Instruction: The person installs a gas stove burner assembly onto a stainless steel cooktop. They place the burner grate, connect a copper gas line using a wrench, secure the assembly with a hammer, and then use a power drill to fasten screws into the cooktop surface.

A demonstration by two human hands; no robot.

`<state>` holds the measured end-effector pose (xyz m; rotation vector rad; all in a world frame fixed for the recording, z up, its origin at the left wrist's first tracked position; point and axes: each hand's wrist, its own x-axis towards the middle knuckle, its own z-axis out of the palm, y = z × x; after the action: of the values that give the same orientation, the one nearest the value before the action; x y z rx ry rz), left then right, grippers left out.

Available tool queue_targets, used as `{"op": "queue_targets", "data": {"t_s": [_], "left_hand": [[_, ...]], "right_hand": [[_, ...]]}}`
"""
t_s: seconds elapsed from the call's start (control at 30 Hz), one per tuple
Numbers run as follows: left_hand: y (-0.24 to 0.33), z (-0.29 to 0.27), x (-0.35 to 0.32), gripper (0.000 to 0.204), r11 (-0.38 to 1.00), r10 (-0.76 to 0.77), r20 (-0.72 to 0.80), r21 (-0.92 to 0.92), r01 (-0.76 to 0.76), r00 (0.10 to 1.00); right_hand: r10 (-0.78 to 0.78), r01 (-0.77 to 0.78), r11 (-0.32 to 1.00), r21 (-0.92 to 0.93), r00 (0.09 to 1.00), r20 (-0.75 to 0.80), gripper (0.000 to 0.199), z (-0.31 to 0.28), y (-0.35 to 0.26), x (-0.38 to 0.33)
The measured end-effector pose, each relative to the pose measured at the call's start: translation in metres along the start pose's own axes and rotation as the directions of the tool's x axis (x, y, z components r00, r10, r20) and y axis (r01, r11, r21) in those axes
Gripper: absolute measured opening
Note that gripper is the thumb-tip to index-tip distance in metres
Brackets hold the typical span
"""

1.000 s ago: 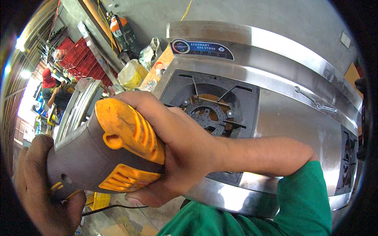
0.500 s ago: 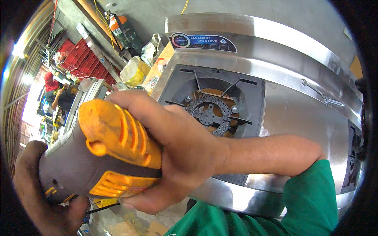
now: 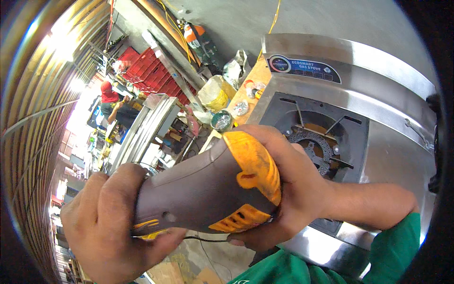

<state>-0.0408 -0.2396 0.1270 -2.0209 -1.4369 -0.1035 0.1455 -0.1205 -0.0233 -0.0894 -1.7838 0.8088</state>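
A dark grey and yellow power tool (image 3: pixel 189 187) is held up close in front of me, lying across between both hands. My left hand (image 3: pixel 106 217) wraps its fingers around the left end, hiding that end. Around the yellow vented end closes my right hand (image 3: pixel 302 184), its thumb side over the top and other fingers below. A thin black cord (image 3: pixel 205 240) shows beneath the tool. Behind my right hand stands a stainless steel gas stove (image 3: pixel 392 161) with a round burner (image 3: pixel 314 146) set in a dark square recess.
A wrench (image 3: pixel 418 132) lies on the stove top. Left of the stove, a wooden board (image 3: pixel 260 78) carries small parts, with a container of metal pieces (image 3: pixel 221 121) nearby. Red crates (image 3: pixel 150 73) and an orange-topped cylinder (image 3: pixel 194 34) stand farther back. A person (image 3: pixel 113 104) works at far left.
The view has swung left, so the stove sits farther right. Both hands and the tool have shifted right in the picture, and more of the left hand and tool body shows.
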Motion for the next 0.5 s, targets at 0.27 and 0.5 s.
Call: {"op": "queue_targets", "data": {"t_s": [0.27, 0.5], "left_hand": [[0.006, -0.002, -0.001, 0.075, 0.999, -0.017, -0.003, 0.046, 0.017, 1.0], [0.018, -0.005, 0.0, 0.07, 0.998, -0.047, -0.024, 0.048, 0.048, 0.999]], "right_hand": [[-0.001, 0.001, 1.0, -0.005, 1.0, -0.007, 0.117, 0.0, 0.001, -0.002], [-0.051, 0.051, 0.999, -0.009, 0.999, -0.006, 0.117, -0.002, 0.001, -0.005]]}}
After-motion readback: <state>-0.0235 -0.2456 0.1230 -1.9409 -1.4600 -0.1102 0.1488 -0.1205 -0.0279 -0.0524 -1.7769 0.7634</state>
